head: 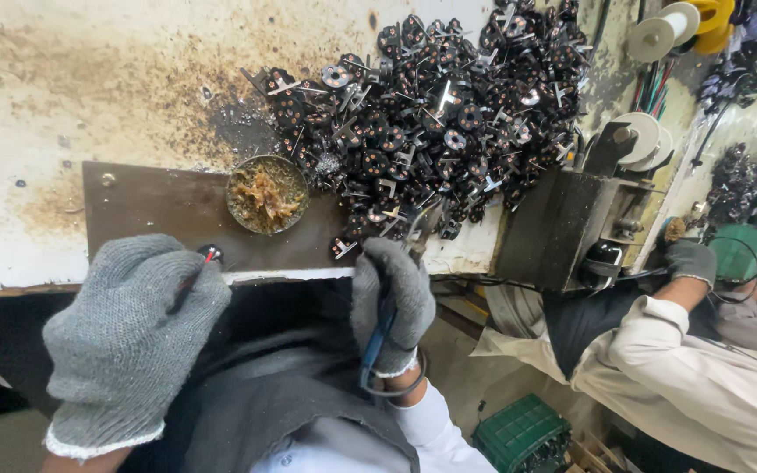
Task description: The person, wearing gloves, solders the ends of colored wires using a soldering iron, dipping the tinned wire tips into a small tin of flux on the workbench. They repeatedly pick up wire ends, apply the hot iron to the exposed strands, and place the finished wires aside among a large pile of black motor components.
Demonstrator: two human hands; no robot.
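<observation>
Red-tipped wire (206,259) pinched in left hand (133,333) fingers; right hand (392,302) fingers grip blue-handled tool (381,333).

Both hands wear grey knitted gloves with white cuffs. The left hand (133,328) sits at about 7 o'clock in the view, back of the hand toward the camera, fingers curled inward in a closed grip, knuckles pointing to 1 o'clock; the wrist drops toward 6 o'clock. The right hand (392,302) lies just right of centre, at about 5 o'clock, fingers wrapped in a closed fist-like grip, fingertips directed to 12 o'clock. Its wrist and white-sleeved forearm (435,438) run down toward 5 o'clock. The two hands are held apart.
</observation>
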